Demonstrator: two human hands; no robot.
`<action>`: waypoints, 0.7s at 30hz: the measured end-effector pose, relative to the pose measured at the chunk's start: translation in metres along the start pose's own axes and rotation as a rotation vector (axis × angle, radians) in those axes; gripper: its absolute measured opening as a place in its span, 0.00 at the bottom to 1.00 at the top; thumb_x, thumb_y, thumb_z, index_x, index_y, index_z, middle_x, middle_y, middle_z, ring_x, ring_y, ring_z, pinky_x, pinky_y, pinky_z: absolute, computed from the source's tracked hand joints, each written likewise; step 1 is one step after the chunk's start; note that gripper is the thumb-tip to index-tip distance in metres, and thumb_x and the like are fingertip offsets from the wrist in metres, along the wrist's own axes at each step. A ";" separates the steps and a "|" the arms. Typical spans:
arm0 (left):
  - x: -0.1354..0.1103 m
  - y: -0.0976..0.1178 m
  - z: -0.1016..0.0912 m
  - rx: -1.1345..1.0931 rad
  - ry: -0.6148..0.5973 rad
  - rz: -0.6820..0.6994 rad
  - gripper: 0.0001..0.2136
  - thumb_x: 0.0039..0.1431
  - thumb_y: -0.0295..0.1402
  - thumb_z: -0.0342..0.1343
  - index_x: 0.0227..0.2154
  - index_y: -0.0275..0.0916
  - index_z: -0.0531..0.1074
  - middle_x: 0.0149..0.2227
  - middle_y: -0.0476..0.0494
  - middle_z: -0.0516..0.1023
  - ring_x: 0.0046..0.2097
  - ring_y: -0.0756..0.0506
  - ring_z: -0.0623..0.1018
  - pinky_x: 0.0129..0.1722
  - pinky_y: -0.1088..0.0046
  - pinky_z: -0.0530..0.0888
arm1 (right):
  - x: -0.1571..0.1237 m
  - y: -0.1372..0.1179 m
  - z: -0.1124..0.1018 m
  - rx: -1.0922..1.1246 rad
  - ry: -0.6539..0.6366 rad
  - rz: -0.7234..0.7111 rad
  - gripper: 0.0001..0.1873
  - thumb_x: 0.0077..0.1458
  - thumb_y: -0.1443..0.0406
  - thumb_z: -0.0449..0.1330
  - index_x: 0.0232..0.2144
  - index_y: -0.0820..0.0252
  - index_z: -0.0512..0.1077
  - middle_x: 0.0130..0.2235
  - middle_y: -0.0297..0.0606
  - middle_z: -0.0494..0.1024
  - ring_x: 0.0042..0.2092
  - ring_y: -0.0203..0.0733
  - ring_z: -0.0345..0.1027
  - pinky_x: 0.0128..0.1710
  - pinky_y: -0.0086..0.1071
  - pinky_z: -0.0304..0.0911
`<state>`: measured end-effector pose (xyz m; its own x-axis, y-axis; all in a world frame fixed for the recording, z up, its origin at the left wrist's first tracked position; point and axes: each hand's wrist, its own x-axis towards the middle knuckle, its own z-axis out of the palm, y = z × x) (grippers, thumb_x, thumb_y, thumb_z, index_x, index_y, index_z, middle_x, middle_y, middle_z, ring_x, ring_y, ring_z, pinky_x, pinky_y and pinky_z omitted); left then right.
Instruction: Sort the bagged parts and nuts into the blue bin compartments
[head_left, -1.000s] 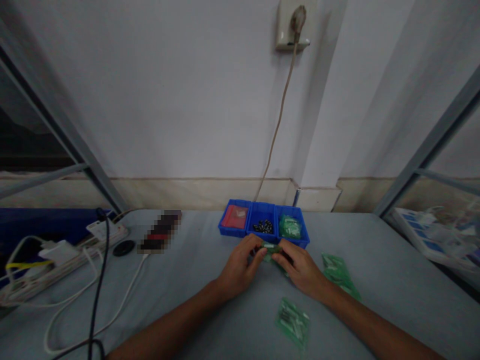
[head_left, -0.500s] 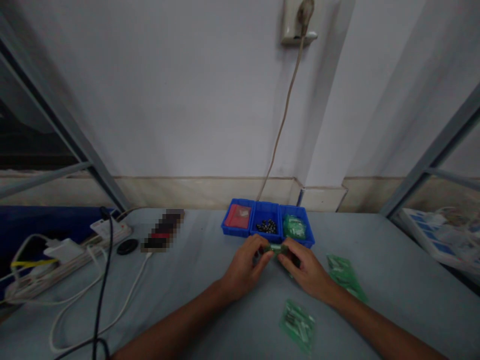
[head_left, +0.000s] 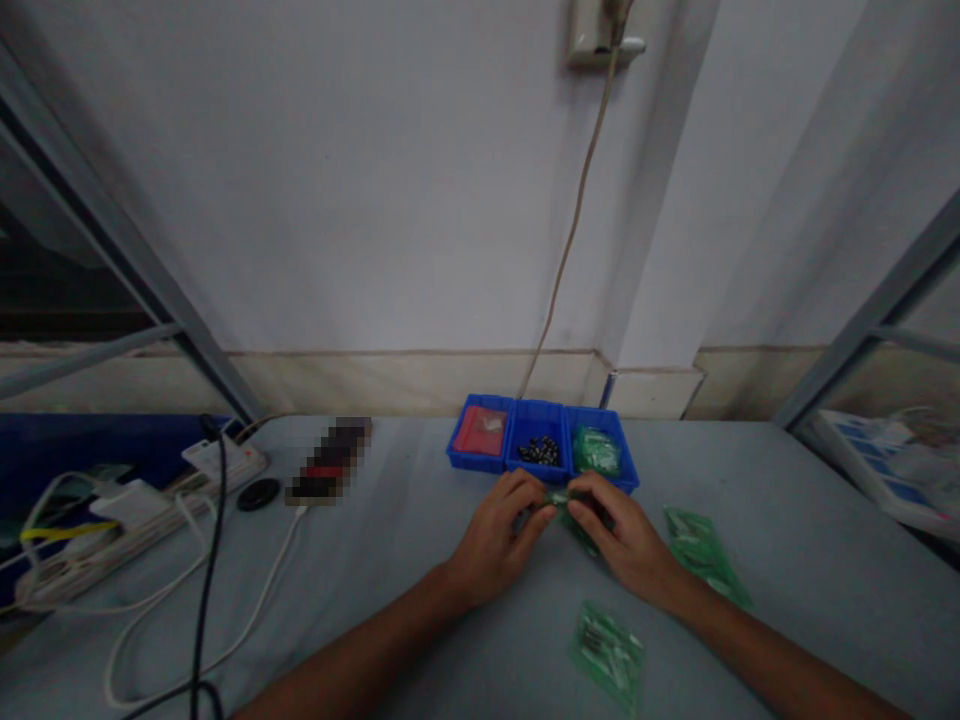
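My left hand (head_left: 499, 535) and my right hand (head_left: 626, 540) meet in front of three blue bins, fingers pinched on a small green plastic bag (head_left: 559, 500) held between them just above the grey table (head_left: 390, 590). The left blue bin (head_left: 480, 434) holds a red packet, the middle blue bin (head_left: 538, 450) holds small black parts, the right blue bin (head_left: 600, 452) holds green bags. What is inside the held bag is too small to make out.
Two more green bags lie on the table: one (head_left: 705, 555) right of my right hand, one (head_left: 609, 655) near the front edge. A power strip (head_left: 135, 510) with white and black cables sits at the left, beside a black round disc (head_left: 259, 493). A cord runs up to a wall socket (head_left: 600, 40).
The view has drifted left, so everything sits slightly further right in the picture. Both hands stay pinched on the green bag in about the same spot before the bins.
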<state>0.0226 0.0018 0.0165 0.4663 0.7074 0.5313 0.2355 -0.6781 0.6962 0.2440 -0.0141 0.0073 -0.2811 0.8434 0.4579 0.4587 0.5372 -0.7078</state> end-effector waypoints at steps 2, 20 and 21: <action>0.000 -0.001 0.001 -0.006 0.005 -0.011 0.08 0.76 0.36 0.53 0.39 0.40 0.72 0.42 0.41 0.75 0.46 0.43 0.75 0.47 0.66 0.72 | 0.000 -0.001 -0.001 -0.004 0.013 -0.001 0.10 0.74 0.57 0.55 0.45 0.53 0.73 0.38 0.37 0.76 0.38 0.45 0.71 0.38 0.35 0.67; 0.000 -0.001 0.001 0.009 0.034 -0.017 0.03 0.74 0.33 0.55 0.44 0.41 0.72 0.42 0.42 0.76 0.44 0.43 0.74 0.46 0.66 0.72 | 0.000 -0.004 -0.002 0.008 -0.029 -0.048 0.07 0.73 0.60 0.56 0.43 0.53 0.72 0.38 0.38 0.75 0.39 0.45 0.71 0.40 0.37 0.67; 0.000 -0.001 0.001 0.009 0.027 -0.024 0.04 0.74 0.34 0.56 0.44 0.41 0.72 0.42 0.42 0.76 0.44 0.43 0.74 0.45 0.66 0.72 | 0.001 -0.005 -0.002 0.015 -0.027 -0.069 0.07 0.74 0.60 0.55 0.42 0.53 0.72 0.38 0.39 0.75 0.40 0.46 0.71 0.41 0.38 0.68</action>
<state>0.0231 0.0021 0.0149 0.4374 0.7286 0.5270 0.2538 -0.6623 0.7050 0.2433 -0.0161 0.0124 -0.3338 0.8044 0.4914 0.4250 0.5938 -0.6832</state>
